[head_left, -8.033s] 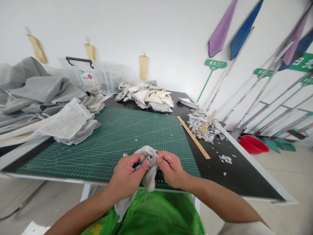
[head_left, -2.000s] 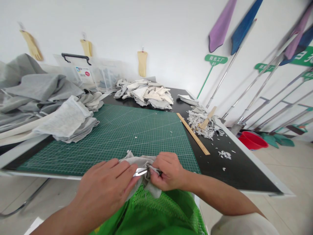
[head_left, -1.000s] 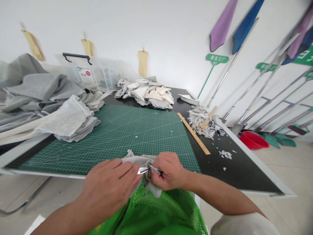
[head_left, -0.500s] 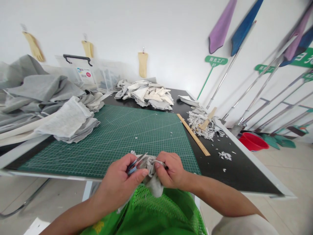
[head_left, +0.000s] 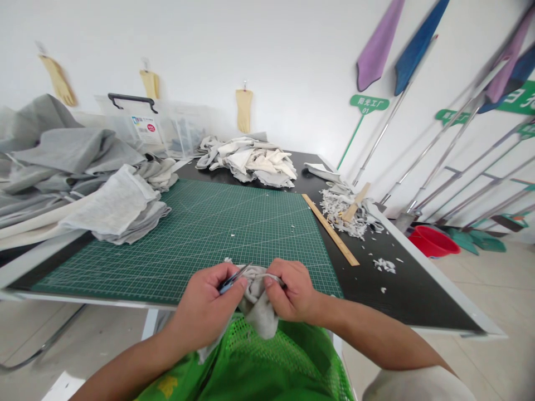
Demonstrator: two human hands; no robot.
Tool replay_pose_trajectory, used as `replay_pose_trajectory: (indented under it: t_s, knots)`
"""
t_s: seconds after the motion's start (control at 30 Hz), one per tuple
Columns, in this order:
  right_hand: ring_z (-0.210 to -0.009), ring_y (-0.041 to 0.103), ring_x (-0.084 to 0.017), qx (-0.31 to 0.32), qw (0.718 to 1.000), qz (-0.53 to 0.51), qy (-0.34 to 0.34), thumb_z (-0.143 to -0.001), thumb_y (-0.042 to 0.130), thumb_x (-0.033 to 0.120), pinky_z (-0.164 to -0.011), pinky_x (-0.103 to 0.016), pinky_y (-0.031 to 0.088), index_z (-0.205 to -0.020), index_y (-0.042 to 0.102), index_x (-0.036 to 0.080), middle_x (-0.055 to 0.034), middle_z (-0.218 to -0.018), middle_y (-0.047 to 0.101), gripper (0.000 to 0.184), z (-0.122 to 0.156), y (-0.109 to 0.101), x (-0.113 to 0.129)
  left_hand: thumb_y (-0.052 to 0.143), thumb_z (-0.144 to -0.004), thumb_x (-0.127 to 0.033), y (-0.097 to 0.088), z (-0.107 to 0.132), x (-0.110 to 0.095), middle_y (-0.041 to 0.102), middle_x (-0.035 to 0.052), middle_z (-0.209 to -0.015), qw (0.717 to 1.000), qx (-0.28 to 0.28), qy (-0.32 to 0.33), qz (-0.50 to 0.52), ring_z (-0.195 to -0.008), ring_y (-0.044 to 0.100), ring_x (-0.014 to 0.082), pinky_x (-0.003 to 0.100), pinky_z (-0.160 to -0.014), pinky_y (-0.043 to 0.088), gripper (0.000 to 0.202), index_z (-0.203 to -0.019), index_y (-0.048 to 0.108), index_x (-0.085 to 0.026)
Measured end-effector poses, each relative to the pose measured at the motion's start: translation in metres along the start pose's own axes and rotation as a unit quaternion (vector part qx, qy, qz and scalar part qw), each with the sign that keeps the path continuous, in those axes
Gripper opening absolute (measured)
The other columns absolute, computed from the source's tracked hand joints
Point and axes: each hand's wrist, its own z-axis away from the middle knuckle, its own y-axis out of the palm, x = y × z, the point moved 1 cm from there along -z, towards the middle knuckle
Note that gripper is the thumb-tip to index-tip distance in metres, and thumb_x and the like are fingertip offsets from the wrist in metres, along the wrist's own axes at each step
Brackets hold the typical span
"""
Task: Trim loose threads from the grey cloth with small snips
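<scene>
My left hand (head_left: pixel 204 303) is closed around a small pair of blue-handled thread snips (head_left: pixel 229 284), its metal blades pointing up and right at the cloth. The bunched grey cloth (head_left: pixel 259 314) hangs between both hands at the table's front edge, its lower part over my green mesh apron (head_left: pixel 301 351). My right hand (head_left: pixel 290 287) pinches the folded edge of this cloth between thumb and fingers. The left thumb presses near the blades and against the cloth. Beneath the hands lies the green cutting mat (head_left: pixel 242 223).
Grey cloths (head_left: pixel 79 167) are heaped at left, with another cloth pile (head_left: pixel 251 159) at the back. A wooden ruler (head_left: pixel 332 231) lies along the mat's right side. Beyond it are cloth scraps (head_left: pixel 346 214). A clear plastic box (head_left: pixel 142 125) stands behind the left heap.
The snips' blades, spread apart before, now look closed together. My left thumb has drawn back slightly to the left, and more of the cloth shows between the hands.
</scene>
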Motion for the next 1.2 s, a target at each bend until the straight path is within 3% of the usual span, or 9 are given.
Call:
replay_pose_trajectory:
  t_s: [0.27, 0.57, 0.67, 0.77, 0.83, 1.0, 1.2]
  knots:
    - [-0.048, 0.04, -0.009, -0.009, 1.0, -0.019, -0.004, -0.077, 0.045, 0.016, -0.047, -0.023, 0.03, -0.07, 0.042, 0.02, 0.0034, -0.056, 0.044, 0.009, 0.001, 0.0, 0.001, 0.05, -0.08, -0.027, -0.005, 0.0, 0.009, 0.043, -0.0052, -0.056, 0.995, -0.068, -0.022, 0.076, -0.053, 0.038, 0.008, 0.018, -0.051, 0.033, 0.019, -0.063, 0.049, -0.017]
    - [-0.047, 0.04, -0.009, -0.005, 0.999, -0.035, -0.002, -0.075, 0.044, 0.016, -0.046, -0.023, 0.031, -0.068, 0.043, 0.021, 0.0035, -0.055, 0.045, 0.008, 0.0, 0.002, -0.002, 0.049, -0.077, -0.022, -0.008, -0.001, 0.016, 0.039, -0.0053, -0.055, 0.996, -0.023, -0.006, 0.084, -0.054, 0.036, 0.0085, 0.019, -0.051, 0.032, 0.016, -0.062, 0.047, -0.018]
    - [-0.057, 0.048, -0.012, -0.014, 1.0, -0.021, 0.018, -0.073, 0.047, 0.015, -0.052, -0.024, 0.039, -0.077, 0.049, 0.02, 0.0004, -0.063, 0.053, 0.006, -0.004, 0.0, -0.003, 0.05, -0.077, -0.024, -0.007, -0.004, 0.01, 0.039, -0.0054, -0.053, 0.998, -0.006, -0.003, 0.062, -0.052, 0.035, 0.0083, 0.019, -0.05, 0.032, 0.019, -0.06, 0.048, -0.017]
    - [-0.073, 0.055, -0.016, -0.062, 0.998, -0.012, -0.017, -0.071, 0.054, 0.016, -0.064, -0.03, 0.045, -0.089, 0.053, 0.019, -0.0053, -0.081, 0.059, 0.018, -0.009, -0.006, 0.0, 0.051, -0.079, -0.028, -0.006, -0.003, 0.005, 0.044, -0.0045, -0.055, 0.999, -0.021, 0.003, 0.039, -0.053, 0.039, 0.0088, 0.019, -0.051, 0.034, 0.021, -0.061, 0.05, -0.017]
    - [-0.074, 0.055, -0.016, -0.068, 0.996, -0.009, -0.057, -0.071, 0.056, 0.017, -0.066, -0.032, 0.045, -0.089, 0.055, 0.02, -0.0056, -0.081, 0.059, 0.018, -0.011, -0.009, 0.003, 0.05, -0.08, -0.03, -0.005, -0.002, 0.003, 0.047, -0.0039, -0.056, 0.999, -0.04, 0.014, 0.023, -0.054, 0.042, 0.0093, 0.019, -0.052, 0.035, 0.022, -0.063, 0.052, -0.017]
    - [-0.066, 0.054, -0.017, 0.025, 0.995, -0.015, -0.094, -0.076, 0.049, 0.021, -0.067, -0.035, 0.042, -0.081, 0.057, 0.019, -0.0045, -0.072, 0.061, 0.009, -0.015, -0.013, 0.006, 0.049, -0.082, -0.031, -0.005, 0.001, 0.004, 0.054, -0.003, -0.058, 0.994, -0.08, 0.051, -0.054, -0.054, 0.048, 0.0101, 0.02, -0.053, 0.038, 0.02, -0.069, 0.058, -0.017]
    - [-0.064, 0.053, -0.017, 0.075, 0.988, -0.096, -0.093, -0.085, 0.029, 0.03, -0.065, -0.035, 0.041, -0.081, 0.054, 0.018, -0.0066, -0.072, 0.061, 0.029, -0.012, -0.011, -0.001, 0.055, -0.079, -0.027, -0.004, 0.003, 0.007, 0.059, -0.0037, -0.061, 0.977, -0.106, 0.115, -0.145, -0.054, 0.052, 0.0101, 0.02, -0.055, 0.039, 0.01, -0.077, 0.059, -0.019]
